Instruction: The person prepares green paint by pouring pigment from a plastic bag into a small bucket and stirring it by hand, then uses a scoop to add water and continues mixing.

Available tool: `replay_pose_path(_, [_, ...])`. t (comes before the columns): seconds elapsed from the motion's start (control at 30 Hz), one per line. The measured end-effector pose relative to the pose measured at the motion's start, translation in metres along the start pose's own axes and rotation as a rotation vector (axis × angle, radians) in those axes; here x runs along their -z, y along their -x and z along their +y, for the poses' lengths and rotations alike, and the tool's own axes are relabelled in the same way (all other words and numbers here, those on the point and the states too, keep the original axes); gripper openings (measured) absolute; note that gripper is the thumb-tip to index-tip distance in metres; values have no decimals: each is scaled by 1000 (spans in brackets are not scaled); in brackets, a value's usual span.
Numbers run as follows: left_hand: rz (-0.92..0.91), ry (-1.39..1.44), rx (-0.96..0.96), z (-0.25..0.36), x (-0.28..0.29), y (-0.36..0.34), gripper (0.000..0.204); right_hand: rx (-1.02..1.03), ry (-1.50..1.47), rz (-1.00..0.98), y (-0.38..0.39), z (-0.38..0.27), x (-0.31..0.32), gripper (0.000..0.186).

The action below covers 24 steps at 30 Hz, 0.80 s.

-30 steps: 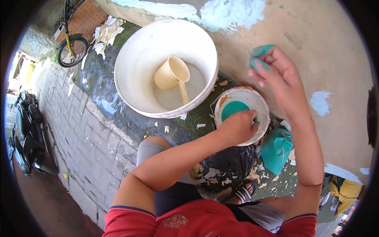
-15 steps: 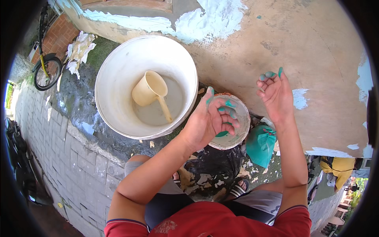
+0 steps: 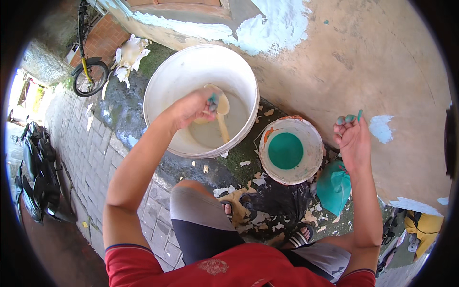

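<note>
Shirt print: pale emblem (image 3: pixel 213 267) on the red shirt (image 3: pixel 239 277), lower centre of the frame, too blurred to read.
White tub: the large tub (image 3: pixel 165 76), upper centre-left, holds a cream dipper (image 3: pixel 224 128), its handle pointing down toward the near rim.
Paint bucket: the smaller, stained bucket (image 3: pixel 311 155), right of centre, holds a round pool of green liquid (image 3: pixel 285 150).
Teal bag: the crumpled bag (image 3: pixel 333 186) sits just right of the bucket.
Left hand: the left hand (image 3: pixel 196 109) is over the tub, overlapping the dipper's cup; its grip is bent inward, green on the fingertips, and I cannot tell whether it touches the dipper.
Right hand: the right hand (image 3: pixel 353 143) is raised before the wall (image 3: pixel 406 95), right of the frame; grip loosely spread, fingers half curled, tips green.
Change: half a second ago the left hand covered part of the bucket; now the whole green pool shows.
</note>
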<state>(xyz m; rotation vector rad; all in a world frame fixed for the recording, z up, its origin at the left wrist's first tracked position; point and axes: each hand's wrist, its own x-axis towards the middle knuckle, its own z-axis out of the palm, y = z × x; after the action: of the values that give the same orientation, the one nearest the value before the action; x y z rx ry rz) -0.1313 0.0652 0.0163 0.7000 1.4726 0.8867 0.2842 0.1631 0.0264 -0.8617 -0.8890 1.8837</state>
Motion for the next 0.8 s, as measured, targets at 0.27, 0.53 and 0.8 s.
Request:
replay_pose_path(0.27, [-113, -193, 363, -44, 26, -65, 36, -41, -31, -13, 9, 8, 4, 37])
replay_pose_path(0.53, [-95, -210, 382, -78, -13, -101, 46, -41, -32, -43, 13, 17, -4, 37])
replay_pose_path(0.8, [146, -81, 321, -100, -23, -106, 39, -44, -11, -25, 12, 16, 6, 37])
